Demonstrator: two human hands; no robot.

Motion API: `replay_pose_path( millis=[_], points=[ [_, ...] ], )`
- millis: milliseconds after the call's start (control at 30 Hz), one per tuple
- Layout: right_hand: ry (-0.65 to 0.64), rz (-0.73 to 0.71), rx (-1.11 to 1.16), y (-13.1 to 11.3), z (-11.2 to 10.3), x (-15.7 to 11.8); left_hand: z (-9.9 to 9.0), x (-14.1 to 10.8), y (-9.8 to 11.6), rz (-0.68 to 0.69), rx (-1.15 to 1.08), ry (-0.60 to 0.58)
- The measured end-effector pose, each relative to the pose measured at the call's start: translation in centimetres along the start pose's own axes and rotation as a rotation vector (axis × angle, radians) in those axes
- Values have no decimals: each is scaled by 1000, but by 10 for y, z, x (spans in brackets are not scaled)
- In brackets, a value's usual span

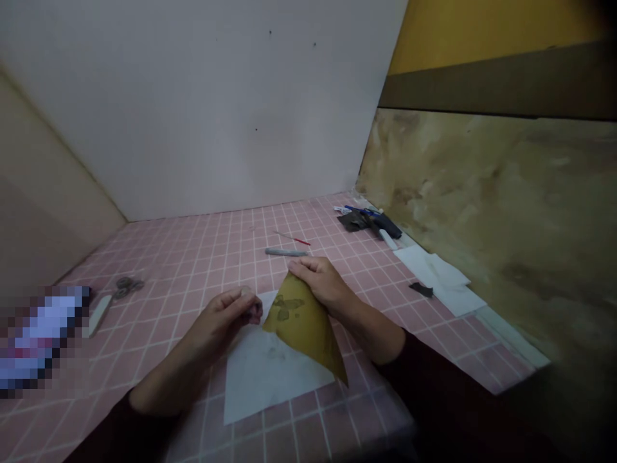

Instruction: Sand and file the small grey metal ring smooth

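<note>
My right hand pinches the top edge of a mustard-yellow sheet of paper, which is tilted up off the table and bears a dark marking. Beneath it a white sheet of paper lies flat, with faint grey smudges. Close to the yellow sheet's left edge is my left hand, its fingers curled together. Whether anything is between those fingers is hidden. Just beyond the hands lie a grey pen-like stick and a thin tool with a red handle.
Scissors and a white bar-shaped object lie at left near a pixelated item. At right are white papers, a dark scrap and a pile of dark items. Walls bound the pink checked tabletop.
</note>
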State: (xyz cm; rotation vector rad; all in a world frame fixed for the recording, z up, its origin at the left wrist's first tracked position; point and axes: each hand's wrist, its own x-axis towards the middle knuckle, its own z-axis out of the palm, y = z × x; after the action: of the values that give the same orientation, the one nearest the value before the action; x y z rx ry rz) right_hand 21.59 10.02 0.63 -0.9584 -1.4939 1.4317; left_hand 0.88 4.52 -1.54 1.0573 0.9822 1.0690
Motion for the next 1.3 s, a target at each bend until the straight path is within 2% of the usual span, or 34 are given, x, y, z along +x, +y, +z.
replay_pose_path(
  millis=[200,367,467,567,700,800,867,967,1100,1200,1300],
  points=[
    [180,-118,-156,0,-9,4,0,0,1,17,-4,-6],
    [341,-136,-56,-5,-25,13,-2,2,1,33,10,15],
    [428,-196,-8,-13,-45,19,-1,1,2,32,18,18],
    [542,-296,-48,-25,-75,23,-1,-1,5,28,8,28],
    [702,-465,-334,-47,-124,27,-3,-1,6,13,-5,31],
    [884,-572,-778,-62,-151,31,-4,-1,6,11,-8,28],
    [953,-566,-1073,-67,-161,36,-5,0,6,14,-7,31],
    [912,-443,-1347,-62,-168,49,-3,0,7,4,-15,34],
    [763,-189,-1532,-32,-164,66,-4,0,6,-4,-16,20],
    [566,-92,-1554,-7,-149,71,-6,0,6,-17,-24,9],
    [418,-80,-1540,8,-124,76,-6,0,6,-40,-51,4]
  ],
)
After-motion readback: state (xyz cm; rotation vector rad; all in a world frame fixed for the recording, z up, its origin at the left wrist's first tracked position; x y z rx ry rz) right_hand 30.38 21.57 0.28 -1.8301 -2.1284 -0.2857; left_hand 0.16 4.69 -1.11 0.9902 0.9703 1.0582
